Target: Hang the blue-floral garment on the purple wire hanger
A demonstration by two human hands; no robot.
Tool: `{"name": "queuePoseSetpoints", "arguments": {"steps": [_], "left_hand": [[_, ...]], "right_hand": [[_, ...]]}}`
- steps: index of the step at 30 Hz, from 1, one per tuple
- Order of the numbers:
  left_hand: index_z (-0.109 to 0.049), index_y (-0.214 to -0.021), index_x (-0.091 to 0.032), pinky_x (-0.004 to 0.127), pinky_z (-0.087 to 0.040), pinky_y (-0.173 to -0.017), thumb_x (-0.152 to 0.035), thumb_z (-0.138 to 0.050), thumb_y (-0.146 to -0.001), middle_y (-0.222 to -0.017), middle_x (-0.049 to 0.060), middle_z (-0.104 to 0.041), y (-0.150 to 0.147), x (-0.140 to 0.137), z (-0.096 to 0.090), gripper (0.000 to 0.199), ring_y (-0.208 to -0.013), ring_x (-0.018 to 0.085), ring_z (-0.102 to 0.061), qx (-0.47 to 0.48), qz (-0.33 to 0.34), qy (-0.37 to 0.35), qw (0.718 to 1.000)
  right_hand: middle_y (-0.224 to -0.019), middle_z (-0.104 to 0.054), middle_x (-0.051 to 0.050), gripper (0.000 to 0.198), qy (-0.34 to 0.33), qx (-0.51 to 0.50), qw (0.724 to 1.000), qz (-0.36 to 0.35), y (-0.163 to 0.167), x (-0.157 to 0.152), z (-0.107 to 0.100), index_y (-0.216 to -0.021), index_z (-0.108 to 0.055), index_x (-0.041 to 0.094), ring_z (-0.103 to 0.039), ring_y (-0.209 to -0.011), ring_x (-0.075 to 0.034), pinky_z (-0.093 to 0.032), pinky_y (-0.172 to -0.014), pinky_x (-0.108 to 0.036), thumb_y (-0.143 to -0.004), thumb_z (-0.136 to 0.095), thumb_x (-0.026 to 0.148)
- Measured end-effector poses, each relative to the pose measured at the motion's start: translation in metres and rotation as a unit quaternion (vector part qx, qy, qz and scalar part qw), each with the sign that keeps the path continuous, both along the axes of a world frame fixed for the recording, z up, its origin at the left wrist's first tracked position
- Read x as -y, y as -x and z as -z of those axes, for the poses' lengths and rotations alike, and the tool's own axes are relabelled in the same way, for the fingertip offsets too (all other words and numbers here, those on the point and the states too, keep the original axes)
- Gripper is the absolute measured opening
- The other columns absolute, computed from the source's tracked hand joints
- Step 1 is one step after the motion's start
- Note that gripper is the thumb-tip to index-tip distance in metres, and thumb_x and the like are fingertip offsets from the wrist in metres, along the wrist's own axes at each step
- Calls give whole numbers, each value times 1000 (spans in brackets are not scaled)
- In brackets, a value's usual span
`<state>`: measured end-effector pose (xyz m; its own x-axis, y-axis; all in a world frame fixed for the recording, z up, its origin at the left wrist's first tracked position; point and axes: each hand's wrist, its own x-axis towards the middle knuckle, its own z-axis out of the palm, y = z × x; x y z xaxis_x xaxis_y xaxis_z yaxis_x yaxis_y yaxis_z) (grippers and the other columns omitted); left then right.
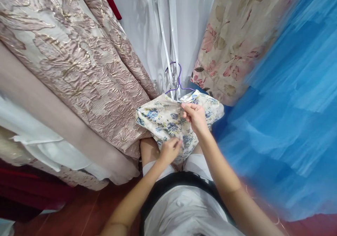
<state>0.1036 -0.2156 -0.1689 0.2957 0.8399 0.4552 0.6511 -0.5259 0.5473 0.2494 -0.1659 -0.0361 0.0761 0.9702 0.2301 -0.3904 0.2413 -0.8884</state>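
A cream floral blouse (168, 118) with blue flowers hangs on a purple hanger (179, 81), right in front of my body. My right hand (195, 115) is closed in a pinch on the front edge of its neckline, near the middle. Lower down, my left hand (170, 152) has its fingers pinched together at the blouse's front, close to the centre line; slight blur softens the fingertips. White straps (170, 36) hang down from above and pass by the hanger's hook. The blouse's lower end lies over my lap.
Pink-and-gold brocade cloth (86, 64) hangs at left, with white cloth (52, 145) and dark red cloth (34, 190) beyond. A cream fabric with pink flowers (234, 50) and layered blue tulle (286, 123) hang at right. Red floor tiles (86, 208) show below.
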Motion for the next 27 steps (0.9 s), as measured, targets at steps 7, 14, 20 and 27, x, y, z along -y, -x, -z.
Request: {"name": "queuePoseSetpoints", "arguments": {"steps": [7, 14, 20, 27], "left_hand": [[-65, -124, -21, 39, -49, -107, -27, -44, -106, -126, 10, -68, 18, -48, -141, 29, -123, 22, -61, 29, 39, -265, 963], [-67, -93, -16, 31, -51, -81, -23, -51, -102, -88, 7, -68, 6, -77, -154, 20, -86, 18, -64, -28, 75, -297, 952], [-66, -87, -17, 27, -47, -68, -22, -55, -100, -82, 4, -66, 8, -71, -170, 17, -73, 14, -59, 83, -9, -335, 939], [-69, -92, -14, 27, -45, -68, -32, -59, -98, -84, 2, -68, 118, -113, -160, 21, -76, 12, -60, 170, -131, -295, 931]], "right_hand": [[-42, -53, 5, 29, -5, 1, 1000, 18, 3, 6, 10, -62, -62, 18, -36, -35, -6, -24, -38, -21, -68, -80, 40], [-41, -50, 6, 33, -29, 54, 997, 41, 1, 3, 15, -64, -60, 18, -34, -36, -7, -25, -40, -22, -70, -79, 45], [-40, -46, 7, 35, -32, 101, 994, 36, 9, 1, 24, -62, -55, 19, -33, -36, -6, -24, -41, -22, -71, -75, 46], [-39, -44, 6, 32, 58, 169, 984, -3, -2, 37, 71, -60, -57, 19, -32, -36, -7, -23, -40, -22, -69, -71, 46]]}}
